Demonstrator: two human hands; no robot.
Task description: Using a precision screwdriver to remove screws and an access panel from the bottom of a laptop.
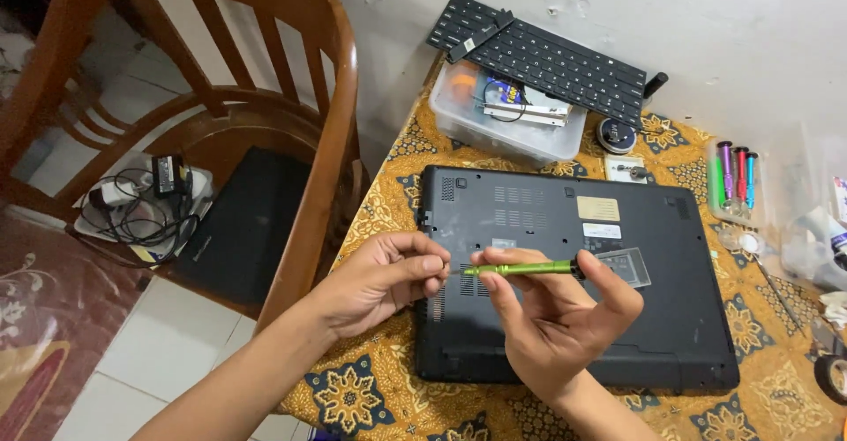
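Right hand [556, 317] pinches a green screwdriver [520, 269] level above the flipped black laptop [618, 317] on the tabletop [371, 388]. Left hand [388, 278] has fingertips closed around its tip, just left of the right hand.

You are at a home repair corner, not a fitted workshop. The table [371, 388] wears a yellow patterned household cloth, and a black laptop [573, 282] lies on it bottom up. Behind the laptop, against a scuffed white wall [750, 26], a clear plastic tub [507, 128] holds loose parts, with a detached black keyboard [547, 57] resting across it. To the laptop's right sits a small case of coloured screwdrivers [734, 181]. To its left stands a wooden chair [265, 97], and beyond that, on the tiled floor [176, 335], a tangle of chargers and cables [146, 198].
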